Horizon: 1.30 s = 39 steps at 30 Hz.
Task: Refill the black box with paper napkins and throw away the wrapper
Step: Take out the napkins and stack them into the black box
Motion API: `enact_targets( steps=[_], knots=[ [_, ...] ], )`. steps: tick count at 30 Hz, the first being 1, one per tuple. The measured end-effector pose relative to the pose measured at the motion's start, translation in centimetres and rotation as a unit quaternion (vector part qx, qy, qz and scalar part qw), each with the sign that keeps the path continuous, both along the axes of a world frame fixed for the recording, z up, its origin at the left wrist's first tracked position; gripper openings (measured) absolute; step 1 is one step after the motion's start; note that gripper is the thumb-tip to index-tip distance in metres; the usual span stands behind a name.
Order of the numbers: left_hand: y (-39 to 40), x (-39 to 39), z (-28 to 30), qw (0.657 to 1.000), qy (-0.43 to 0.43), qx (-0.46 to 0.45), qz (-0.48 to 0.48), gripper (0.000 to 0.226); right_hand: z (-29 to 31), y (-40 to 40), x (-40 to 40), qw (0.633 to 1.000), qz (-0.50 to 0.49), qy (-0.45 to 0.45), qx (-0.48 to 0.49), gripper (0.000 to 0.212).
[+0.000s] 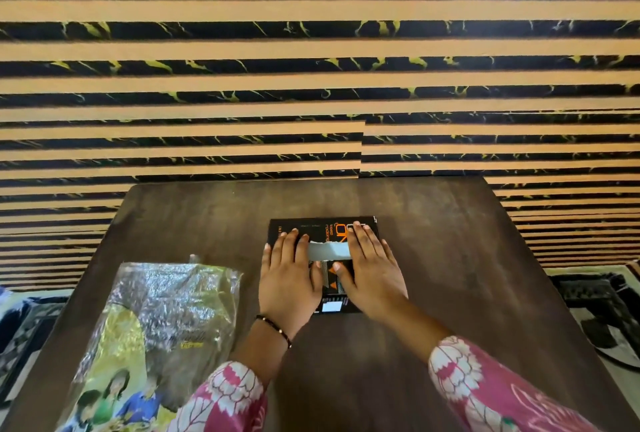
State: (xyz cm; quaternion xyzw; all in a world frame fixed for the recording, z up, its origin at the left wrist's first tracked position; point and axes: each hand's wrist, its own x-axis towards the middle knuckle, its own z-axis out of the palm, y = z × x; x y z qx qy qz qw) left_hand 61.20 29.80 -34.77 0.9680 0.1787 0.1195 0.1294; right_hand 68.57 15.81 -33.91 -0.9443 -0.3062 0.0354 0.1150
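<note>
Black box (320, 234) flat under both hands: left hand (289, 270), right hand (372, 267).

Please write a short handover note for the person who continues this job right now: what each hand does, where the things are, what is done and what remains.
Left hand: flat on the left part of the black box, fingers spread, gripping nothing.
Right hand: flat on the right part of the box, also gripping nothing.
The box lies flat near the middle of the table. A white napkin shows in the torn opening on top, between the hands.
The wrapper, shiny plastic with printed pictures, lies on the table to the left, apart from the box, looking emptied.
Done, apparently: napkins are in the box.
Left: throw the wrapper away. No bin is in view.
</note>
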Motion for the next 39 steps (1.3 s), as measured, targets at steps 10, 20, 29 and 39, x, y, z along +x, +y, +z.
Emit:
enact_targets(
  steps=[10,20,29,39],
  knots=[
    [7.3,11.4,-0.4,1.000,-0.024,0.010,0.013,0.057,-0.1,7.8,11.6,1.000,-0.004,0.006,0.020,0.068],
    [10.5,15.6,-0.9,0.999,-0.036,0.022,0.007,0.062,-0.4,11.1,15.8,0.999,-0.024,-0.009,0.036,0.062],
    [10.5,15.4,0.2,0.999,0.031,0.002,-0.013,0.069,0.3,11.1,15.9,0.998,-0.027,0.046,0.014,0.058],
    [6.9,3.5,1.7,0.998,-0.016,-0.013,-0.067,0.067,2.5,6.2,5.7,0.986,-0.032,0.040,0.158,0.043]
  ],
)
